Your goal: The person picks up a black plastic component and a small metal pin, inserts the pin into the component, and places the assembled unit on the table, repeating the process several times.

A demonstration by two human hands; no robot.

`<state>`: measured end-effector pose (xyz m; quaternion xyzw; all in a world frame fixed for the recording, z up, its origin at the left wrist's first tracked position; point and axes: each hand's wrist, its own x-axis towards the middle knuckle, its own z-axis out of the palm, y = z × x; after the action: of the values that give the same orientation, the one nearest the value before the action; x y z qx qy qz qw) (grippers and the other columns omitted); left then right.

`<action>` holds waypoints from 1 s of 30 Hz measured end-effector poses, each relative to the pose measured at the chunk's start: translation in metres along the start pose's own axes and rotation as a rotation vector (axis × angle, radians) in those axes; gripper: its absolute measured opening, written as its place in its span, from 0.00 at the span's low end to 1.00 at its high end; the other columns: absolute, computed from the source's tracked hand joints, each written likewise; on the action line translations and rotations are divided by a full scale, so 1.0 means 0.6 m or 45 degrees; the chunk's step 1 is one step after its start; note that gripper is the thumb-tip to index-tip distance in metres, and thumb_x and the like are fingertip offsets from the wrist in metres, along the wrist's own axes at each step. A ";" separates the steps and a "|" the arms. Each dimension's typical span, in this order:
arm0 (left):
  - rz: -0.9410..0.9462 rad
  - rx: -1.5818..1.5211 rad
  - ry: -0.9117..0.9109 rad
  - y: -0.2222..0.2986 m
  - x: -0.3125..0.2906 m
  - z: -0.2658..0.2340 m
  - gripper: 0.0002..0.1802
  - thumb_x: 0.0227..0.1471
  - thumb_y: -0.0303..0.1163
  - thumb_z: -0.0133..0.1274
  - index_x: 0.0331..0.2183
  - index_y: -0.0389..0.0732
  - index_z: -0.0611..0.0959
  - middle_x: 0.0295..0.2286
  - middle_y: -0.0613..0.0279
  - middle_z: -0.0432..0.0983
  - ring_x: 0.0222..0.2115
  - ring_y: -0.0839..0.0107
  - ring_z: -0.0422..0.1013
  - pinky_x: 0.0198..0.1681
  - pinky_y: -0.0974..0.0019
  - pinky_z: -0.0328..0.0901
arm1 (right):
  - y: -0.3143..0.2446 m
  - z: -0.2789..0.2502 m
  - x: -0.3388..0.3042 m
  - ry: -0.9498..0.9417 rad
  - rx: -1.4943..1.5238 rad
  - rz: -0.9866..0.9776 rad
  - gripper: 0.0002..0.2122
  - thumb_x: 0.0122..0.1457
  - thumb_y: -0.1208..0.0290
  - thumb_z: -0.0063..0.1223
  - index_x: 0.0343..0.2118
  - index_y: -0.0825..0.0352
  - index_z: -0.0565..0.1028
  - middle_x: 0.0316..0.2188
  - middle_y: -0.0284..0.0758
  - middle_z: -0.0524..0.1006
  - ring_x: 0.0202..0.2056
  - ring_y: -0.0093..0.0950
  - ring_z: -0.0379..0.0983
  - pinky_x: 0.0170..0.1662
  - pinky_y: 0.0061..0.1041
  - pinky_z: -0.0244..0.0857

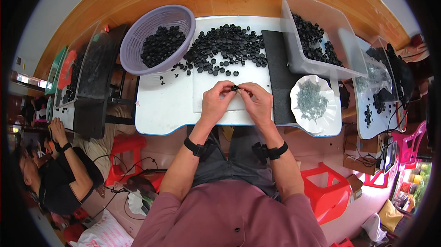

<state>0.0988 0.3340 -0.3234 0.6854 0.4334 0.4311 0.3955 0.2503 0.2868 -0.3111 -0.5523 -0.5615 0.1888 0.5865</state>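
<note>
My left hand [217,101] and my right hand [255,103] meet over the near middle of the white table [165,109]. Between their fingertips is a small round black plastic part [235,88], pinched from both sides; the fingers hide much of it. Just beyond my hands lies a wide heap of similar black parts [229,40], with several loose ones at its near edge. To the right, a white scalloped dish [329,93] holds a pile of thin, greyish translucent pieces [312,100], too small to make out singly.
A purple basket [130,47] of black parts stands at the far left. A clear plastic bin [351,58] with more sits far right, partly over a black mat [279,77]. Red stools [326,196] stand on the floor. At left, a co-worker [69,178] sits by another table.
</note>
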 end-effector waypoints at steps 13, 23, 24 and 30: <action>-0.007 0.007 -0.010 -0.002 -0.001 0.000 0.15 0.52 0.25 0.66 0.43 0.37 0.84 0.33 0.58 0.86 0.33 0.70 0.83 0.38 0.68 0.75 | 0.005 0.002 0.001 -0.037 -0.026 0.017 0.06 0.57 0.82 0.62 0.38 0.71 0.83 0.34 0.39 0.84 0.31 0.28 0.82 0.33 0.24 0.74; 0.011 0.011 -0.028 0.000 -0.001 -0.002 0.14 0.54 0.24 0.64 0.44 0.36 0.84 0.33 0.57 0.86 0.33 0.68 0.82 0.38 0.68 0.75 | 0.010 0.001 0.000 -0.032 0.007 0.012 0.07 0.59 0.83 0.61 0.39 0.70 0.84 0.35 0.39 0.84 0.31 0.28 0.81 0.34 0.23 0.73; 0.018 0.017 -0.033 -0.001 -0.001 -0.003 0.15 0.53 0.24 0.65 0.44 0.36 0.84 0.33 0.56 0.86 0.33 0.68 0.82 0.38 0.67 0.75 | 0.010 0.001 0.001 -0.032 0.007 0.012 0.07 0.59 0.83 0.61 0.39 0.70 0.84 0.35 0.39 0.84 0.31 0.28 0.81 0.34 0.23 0.73; 0.004 0.010 -0.035 0.012 -0.001 -0.003 0.16 0.53 0.24 0.65 0.44 0.36 0.83 0.34 0.55 0.86 0.34 0.67 0.83 0.38 0.67 0.75 | 0.012 0.000 0.001 -0.037 0.010 0.006 0.06 0.59 0.82 0.61 0.39 0.71 0.84 0.35 0.40 0.84 0.31 0.28 0.81 0.34 0.23 0.73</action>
<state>0.0989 0.3318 -0.3164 0.6934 0.4286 0.4205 0.3983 0.2533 0.2897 -0.3166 -0.5484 -0.5681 0.2005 0.5800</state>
